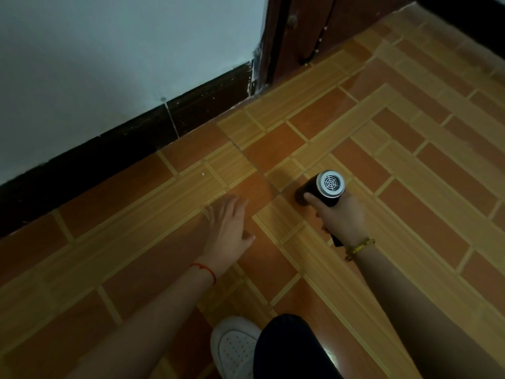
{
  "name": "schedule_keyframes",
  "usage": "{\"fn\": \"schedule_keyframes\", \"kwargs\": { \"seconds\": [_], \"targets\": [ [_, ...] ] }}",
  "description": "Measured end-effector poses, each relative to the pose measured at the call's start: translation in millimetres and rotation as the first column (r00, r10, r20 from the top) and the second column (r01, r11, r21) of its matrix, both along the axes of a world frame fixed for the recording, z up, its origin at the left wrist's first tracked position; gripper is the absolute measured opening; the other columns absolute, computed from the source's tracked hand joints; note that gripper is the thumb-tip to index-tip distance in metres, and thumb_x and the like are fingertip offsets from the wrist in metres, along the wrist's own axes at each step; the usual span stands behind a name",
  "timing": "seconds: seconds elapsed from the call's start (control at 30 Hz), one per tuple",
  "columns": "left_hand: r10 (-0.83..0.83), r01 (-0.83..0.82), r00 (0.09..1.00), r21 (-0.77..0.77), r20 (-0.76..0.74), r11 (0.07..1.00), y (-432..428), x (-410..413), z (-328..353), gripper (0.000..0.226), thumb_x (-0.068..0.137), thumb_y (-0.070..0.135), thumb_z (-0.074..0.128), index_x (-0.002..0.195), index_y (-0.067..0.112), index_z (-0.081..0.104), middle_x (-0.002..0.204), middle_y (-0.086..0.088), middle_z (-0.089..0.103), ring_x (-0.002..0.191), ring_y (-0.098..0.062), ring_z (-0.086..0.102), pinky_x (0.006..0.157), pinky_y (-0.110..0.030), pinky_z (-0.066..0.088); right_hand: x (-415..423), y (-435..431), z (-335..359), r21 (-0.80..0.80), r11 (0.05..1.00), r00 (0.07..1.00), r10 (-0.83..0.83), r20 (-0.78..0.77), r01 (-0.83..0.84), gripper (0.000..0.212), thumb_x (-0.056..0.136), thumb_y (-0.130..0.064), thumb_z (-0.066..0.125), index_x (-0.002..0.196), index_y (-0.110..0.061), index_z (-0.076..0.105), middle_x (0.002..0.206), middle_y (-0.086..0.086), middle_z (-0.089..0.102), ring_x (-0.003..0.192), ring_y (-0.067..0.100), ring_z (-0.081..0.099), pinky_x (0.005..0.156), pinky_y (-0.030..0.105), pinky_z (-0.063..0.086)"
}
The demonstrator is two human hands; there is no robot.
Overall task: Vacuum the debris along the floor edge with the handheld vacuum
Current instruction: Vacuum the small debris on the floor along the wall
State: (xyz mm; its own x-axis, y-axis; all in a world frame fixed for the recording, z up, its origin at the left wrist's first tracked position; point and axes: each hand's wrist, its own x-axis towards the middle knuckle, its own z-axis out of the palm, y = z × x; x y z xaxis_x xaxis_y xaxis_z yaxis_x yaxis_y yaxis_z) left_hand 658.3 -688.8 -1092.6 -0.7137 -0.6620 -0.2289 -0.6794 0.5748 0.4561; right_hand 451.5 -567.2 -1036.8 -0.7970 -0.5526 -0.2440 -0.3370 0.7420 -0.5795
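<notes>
Plainly, the right hand (340, 217) is wrapped around the handheld vacuum (322, 188), its grilled rear end facing up and its nozzle end down at the floor (410, 173), while the left hand (228, 222) lies flat and open on the tiles just beside it. A pale speck (202, 174), perhaps debris though too small to tell, sits ahead of the left hand toward the dark skirting (109, 160). The risk is that the nozzle works well clear of the floor edge and misses it, or that the braced left hand blocks the sweep.

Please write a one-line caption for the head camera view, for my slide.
Right hand holds handheld vacuum on tiled floor; left hand rests flat near dark baseboard.
</notes>
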Motion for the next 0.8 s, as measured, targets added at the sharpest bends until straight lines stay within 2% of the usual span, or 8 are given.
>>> {"fn": "schedule_keyframes", "kwargs": {
  "seconds": [0.1,0.17,0.3,0.4,0.5,0.63,0.7,0.8],
  "targets": [
    [0.005,-0.005,1.0,-0.017,0.007,1.0,-3.7,5.1,-0.1,0.089,0.084,0.04,0.072,0.154,0.018,0.023,0.163,-0.005,0.023,0.153,-0.023,0.014,0.122,-0.059,0.003,8.4,-12.2,1.3,-0.037,0.997,0.998,0.064,0.016,-0.063,0.069,0.072,-0.066,0.063,0.114,-0.012,0.057,0.086,0.003,0.072,0.07,0.022,0.069,0.055,0.03,0.055],
    [0.027,-0.026,1.0,-0.021,0.012,0.999,-8.7,12.0,1.4,0.088,0.085,0.039,0.072,0.154,0.018,0.022,0.163,-0.005,0.023,0.153,-0.023,0.013,0.123,-0.059,0.004,13.5,-25.9,2.0,-0.065,0.993,0.993,0.106,0.053,-0.102,0.074,0.067,-0.071,0.06,0.114,-0.014,0.057,0.087,0.002,0.072,0.069,0.021,0.069,0.055,0.028,0.053],
    [0.093,-0.093,0.996,-0.025,0.008,0.995,-21.1,31.2,5.8,0.087,0.084,0.038,0.073,0.154,0.018,0.025,0.161,-0.004,0.026,0.151,-0.023,0.018,0.122,-0.06,0.005,26.9,-61.4,3.6,-0.114,0.971,0.974,0.216,0.062,-0.208,0.055,0.079,-0.059,0.066,0.108,-0.013,0.058,0.08,0.005,0.072,0.05,0.016,0.064,0.046,0.027,0.049],
    [0.143,-0.142,0.99,-0.03,0.002,0.989,-28.4,48.6,9.4,0.086,0.084,0.036,0.073,0.154,0.018,0.025,0.16,-0.002,0.026,0.151,-0.021,0.017,0.122,-0.059,0.003,41.1,-90.7,4.8,-0.143,0.947,0.952,0.3,0.063,-0.289,0.047,0.082,-0.054,0.066,0.098,-0.01,0.06,0.076,0.011,0.071,0.053,0.023,0.063,0.055,0.038,0.057],
    [0.197,-0.197,0.98,-0.022,-0.009,0.98,-35.5,65.2,8.4,0.084,0.085,0.032,0.073,0.153,0.018,0.025,0.16,-0.003,0.026,0.151,-0.022,0.016,0.122,-0.06,0.006,53.2,-119.5,1.8,-0.149,0.923,0.928,0.367,0.068,-0.354,0.047,0.082,-0.055,0.065,0.092,-0.009,0.063,0.078,0.009,0.071,0.058,0.019,0.061,0.064,0.043,0.059],
    [0.263,-0.263,0.964,0.004,-0.031,0.965,-43.1,86.7,1.6,0.084,0.084,0.031,0.074,0.152,0.018,0.027,0.159,-0.003,0.026,0.15,-0.023,0.018,0.122,-0.058,0.013,70.1,-151.2,0.0,-0.152,0.9,0.905,0.421,0.065,-0.408,0.05,0.082,-0.054,0.066,0.099,-0.008,0.064,0.085,0.006,0.071,0.057,0.008,0.056,0.059,0.027,0.052],
    [0.287,-0.287,0.957,0.005,-0.037,0.958,-45.5,95.3,-1.3,0.084,0.083,0.031,0.075,0.152,0.018,0.028,0.159,-0.004,0.027,0.15,-0.023,0.017,0.122,-0.056,0.012,77.7,-161.6,-0.2,-0.179,0.896,0.9,0.426,0.091,-0.406,0.048,0.081,-0.053,0.068,0.101,-0.009,0.065,0.085,0.005,0.073,0.054,0.007,0.058,0.057,0.025,0.052],
    [0.322,-0.321,0.947,0.008,-0.026,0.947,-47.9,103.8,-2.1,0.085,0.083,0.031,0.075,0.152,0.02,0.026,0.16,-0.003,0.024,0.151,-0.023,0.014,0.123,-0.054,0.009,87.1,-169.8,1.0,-0.201,0.891,0.881,0.441,0.171,-0.407,0.047,0.081,-0.051,0.069,0.101,-0.009,0.062,0.074,0.005,0.073,0.037,0.006,0.058,0.04,0.019,0.047]
  ]
}}
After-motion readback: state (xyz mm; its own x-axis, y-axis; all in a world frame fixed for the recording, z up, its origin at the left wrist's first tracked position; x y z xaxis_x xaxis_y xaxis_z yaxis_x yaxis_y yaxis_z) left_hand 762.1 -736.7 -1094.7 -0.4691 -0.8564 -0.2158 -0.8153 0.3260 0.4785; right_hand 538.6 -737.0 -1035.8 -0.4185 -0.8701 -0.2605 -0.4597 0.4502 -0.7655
